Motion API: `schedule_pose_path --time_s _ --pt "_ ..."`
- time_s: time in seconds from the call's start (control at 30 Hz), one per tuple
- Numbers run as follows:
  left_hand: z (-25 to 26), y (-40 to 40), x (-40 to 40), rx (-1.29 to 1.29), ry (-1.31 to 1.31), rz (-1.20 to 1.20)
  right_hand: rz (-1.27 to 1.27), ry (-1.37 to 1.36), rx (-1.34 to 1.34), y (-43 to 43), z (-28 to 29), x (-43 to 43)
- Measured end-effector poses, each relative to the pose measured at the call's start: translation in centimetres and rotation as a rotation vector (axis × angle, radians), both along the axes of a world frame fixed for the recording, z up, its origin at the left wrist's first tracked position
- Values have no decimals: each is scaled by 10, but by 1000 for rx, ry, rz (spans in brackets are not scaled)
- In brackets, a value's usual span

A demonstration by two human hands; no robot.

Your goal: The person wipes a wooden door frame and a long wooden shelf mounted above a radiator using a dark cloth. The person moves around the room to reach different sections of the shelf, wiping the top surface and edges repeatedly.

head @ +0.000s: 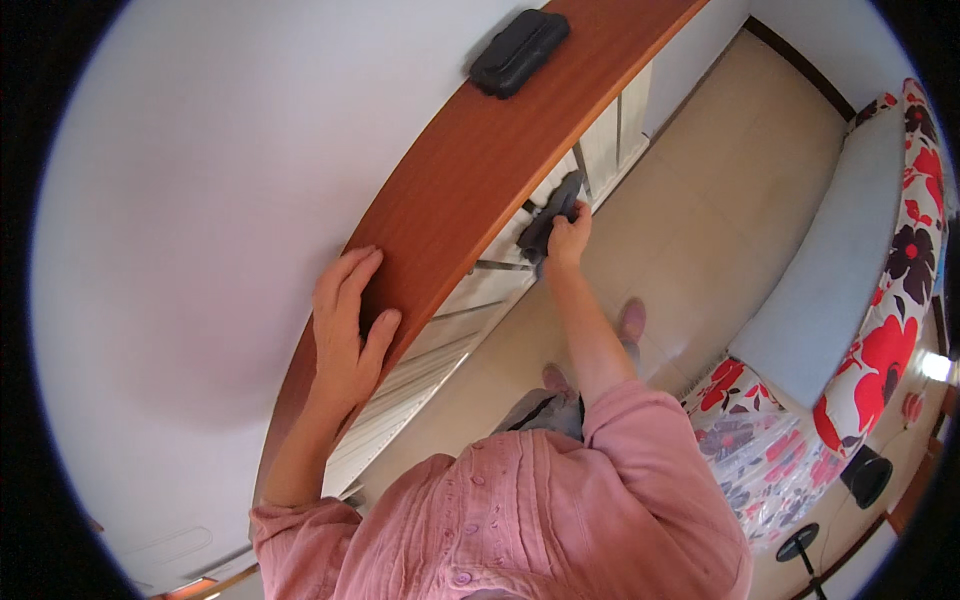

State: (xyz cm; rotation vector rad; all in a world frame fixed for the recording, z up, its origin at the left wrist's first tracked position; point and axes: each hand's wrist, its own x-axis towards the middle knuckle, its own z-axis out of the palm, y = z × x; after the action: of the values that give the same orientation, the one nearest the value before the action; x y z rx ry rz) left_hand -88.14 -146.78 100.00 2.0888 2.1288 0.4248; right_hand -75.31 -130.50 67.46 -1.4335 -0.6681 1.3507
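My left hand rests on the reddish-brown wooden shelf, its fingers spread and holding nothing. Below the shelf's front edge, my right hand grips a dark grey cloth. The cloth lies against the white slatted front under the shelf, beside a gap between its panels. Part of the cloth is hidden behind my fingers. Farther along the shelf, near the wall, sits a black case-like object; what it is exactly, I cannot tell.
A pale wall rises behind the shelf. Across the tiled floor stands a sofa with a light blue seat and red-flowered cushions. Clear plastic covers its near arm. A black bin and a black round-topped stand are beyond it.
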Motion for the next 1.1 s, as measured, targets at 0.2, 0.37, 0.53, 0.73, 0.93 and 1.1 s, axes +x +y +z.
schedule_pose_path --time_s 0.2,0.37,0.53,0.73,0.93,1.1 --pt "3 5 8 -41 65 33 -140 -194 586 21 80 -3" --pt "7 15 13 -93 66 51 -102 -310 61 77 -38 23" --pt "4 1 10 -157 97 144 -92 -135 168 91 21 36" --pt "-4 -2 1 -103 110 76 -54 -212 677 102 66 43" --pt "-6 2 -3 -118 124 77 -68 -77 60 154 -54 73" --pt "-7 -5 -1 -144 131 107 -253 247 449 228 87 127"
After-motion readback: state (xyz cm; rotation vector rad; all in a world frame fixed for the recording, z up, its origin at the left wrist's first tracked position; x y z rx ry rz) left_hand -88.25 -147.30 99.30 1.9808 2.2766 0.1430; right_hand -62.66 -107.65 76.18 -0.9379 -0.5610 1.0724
